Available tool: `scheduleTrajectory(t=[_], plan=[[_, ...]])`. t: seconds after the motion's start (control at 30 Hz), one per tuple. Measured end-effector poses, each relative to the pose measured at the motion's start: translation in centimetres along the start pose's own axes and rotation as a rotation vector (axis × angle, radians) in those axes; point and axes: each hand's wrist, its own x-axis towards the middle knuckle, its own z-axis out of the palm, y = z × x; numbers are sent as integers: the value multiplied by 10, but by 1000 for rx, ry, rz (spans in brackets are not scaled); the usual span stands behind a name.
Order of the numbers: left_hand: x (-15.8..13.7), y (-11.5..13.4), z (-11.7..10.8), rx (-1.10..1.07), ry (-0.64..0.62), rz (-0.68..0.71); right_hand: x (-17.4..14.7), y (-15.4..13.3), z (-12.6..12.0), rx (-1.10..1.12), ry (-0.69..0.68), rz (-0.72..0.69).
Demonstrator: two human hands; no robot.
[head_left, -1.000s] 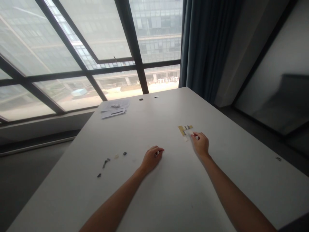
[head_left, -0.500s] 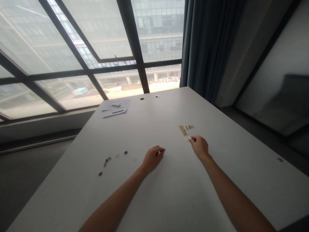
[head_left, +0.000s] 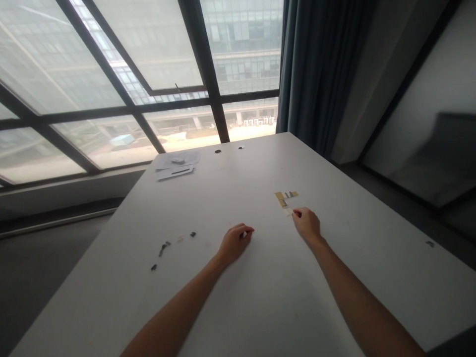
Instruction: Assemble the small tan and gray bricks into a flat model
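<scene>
Fingers of the right hand [head_left: 308, 224], nearly closed, stand at a small pale flat piece [head_left: 288, 212] (grip unclear) just to their left, near yellow-and-grey flat strips [head_left: 281, 199]; the left hand [head_left: 235, 243], pinched, contents hidden, is farther.

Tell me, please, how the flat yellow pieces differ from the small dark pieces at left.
The flat yellow pieces form an angular layout; the small dark pieces lie scattered. The yellow are nearer the right hand, the dark the left hand. Both rest on the white table.

The white table [head_left: 238, 302] bears papers [head_left: 168, 175], yellow pieces [head_left: 279, 196], dark pieces [head_left: 163, 246].
</scene>
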Motion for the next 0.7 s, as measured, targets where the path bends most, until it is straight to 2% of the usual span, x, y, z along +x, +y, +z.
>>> scheduleTrajectory(t=[0.7], plan=[[1, 4, -3, 24, -16, 2, -1, -2, 2, 2, 15, -33]])
